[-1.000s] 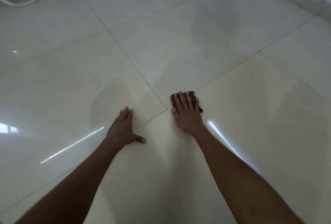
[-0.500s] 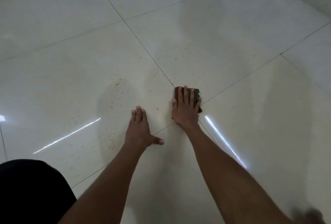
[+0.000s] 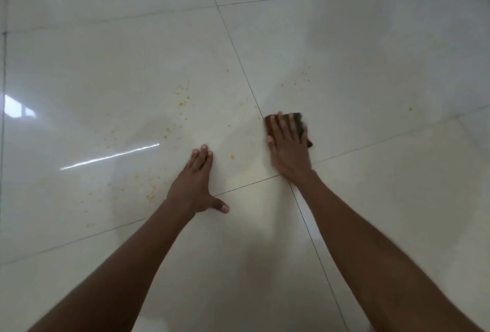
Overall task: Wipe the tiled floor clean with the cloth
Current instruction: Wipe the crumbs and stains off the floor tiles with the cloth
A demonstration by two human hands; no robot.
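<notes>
The tiled floor (image 3: 358, 66) is glossy and pale, crossed by thin dark grout lines. Many small orange spots (image 3: 180, 104) are scattered on the tile ahead of the left hand, and a few more lie on the tile ahead of the cloth. The left hand (image 3: 197, 180) rests flat on the floor, its fingers (image 3: 202, 158) straight and close together, the thumb spread to the side. The right hand (image 3: 289, 143) presses the cloth (image 3: 297, 116) down with straight, slightly spread fingers. The dark folded cloth lies under these fingers, near the crossing of the grout lines; only its far edge and right side show.
</notes>
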